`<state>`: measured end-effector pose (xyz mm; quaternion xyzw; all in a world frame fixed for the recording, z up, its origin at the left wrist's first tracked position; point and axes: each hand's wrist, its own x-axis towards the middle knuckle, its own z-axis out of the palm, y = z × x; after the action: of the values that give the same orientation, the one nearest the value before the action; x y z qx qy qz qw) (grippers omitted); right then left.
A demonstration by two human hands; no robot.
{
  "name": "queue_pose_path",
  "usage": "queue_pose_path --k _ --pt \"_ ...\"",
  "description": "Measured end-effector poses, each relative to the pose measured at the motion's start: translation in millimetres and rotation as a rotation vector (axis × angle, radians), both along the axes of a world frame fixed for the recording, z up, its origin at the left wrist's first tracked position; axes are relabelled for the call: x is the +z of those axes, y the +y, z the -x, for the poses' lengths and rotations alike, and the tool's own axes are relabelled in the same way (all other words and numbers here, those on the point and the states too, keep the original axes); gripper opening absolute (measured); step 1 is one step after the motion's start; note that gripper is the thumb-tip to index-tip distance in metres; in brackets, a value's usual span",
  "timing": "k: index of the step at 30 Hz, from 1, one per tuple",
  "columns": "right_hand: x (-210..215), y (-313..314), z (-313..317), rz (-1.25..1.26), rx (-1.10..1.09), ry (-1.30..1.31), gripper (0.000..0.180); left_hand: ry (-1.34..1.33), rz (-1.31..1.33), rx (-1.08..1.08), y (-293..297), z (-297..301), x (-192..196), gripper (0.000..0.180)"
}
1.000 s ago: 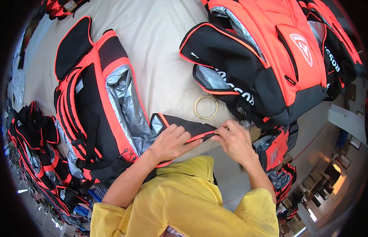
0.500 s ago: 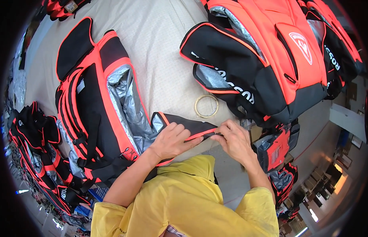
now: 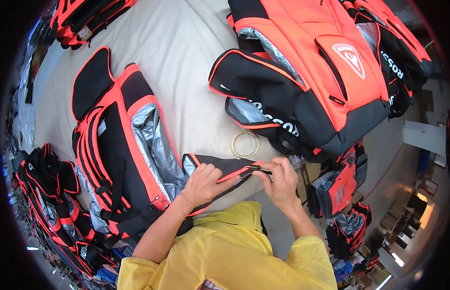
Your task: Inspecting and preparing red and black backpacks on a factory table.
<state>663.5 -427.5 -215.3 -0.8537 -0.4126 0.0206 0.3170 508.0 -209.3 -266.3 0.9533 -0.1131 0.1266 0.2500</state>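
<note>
While pinching black piece point(image 3: 264, 170) in right hand point(image 3: 282, 186), nearside of pale ring point(image 3: 233, 146), hold flap point(image 3: 222, 165) taut in left hand point(image 3: 204, 183).

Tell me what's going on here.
A person in a yellow shirt has both hands on an orange-edged black flap beside an open bag. The left hand grips its near edge; the right hand pinches a small dark piece at its tip. A pale ring lies just beyond on the covered surface.
</note>
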Motion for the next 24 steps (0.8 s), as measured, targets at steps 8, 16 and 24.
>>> queue_pose_path --k 8,16,24 --pt "0.8 -2.2 -0.4 -0.029 0.018 -0.021 0.037 0.005 -0.014 0.002 -1.0 0.1 0.2 0.047" --pt "-0.7 -3.2 0.4 -0.048 0.024 -0.052 0.037 0.009 -0.024 0.001 -2.1 1.8 -0.2 0.049" --pt "-1.2 -3.0 -1.6 0.097 0.020 0.129 0.031 0.002 -0.004 0.007 -2.1 1.9 -2.3 0.050"
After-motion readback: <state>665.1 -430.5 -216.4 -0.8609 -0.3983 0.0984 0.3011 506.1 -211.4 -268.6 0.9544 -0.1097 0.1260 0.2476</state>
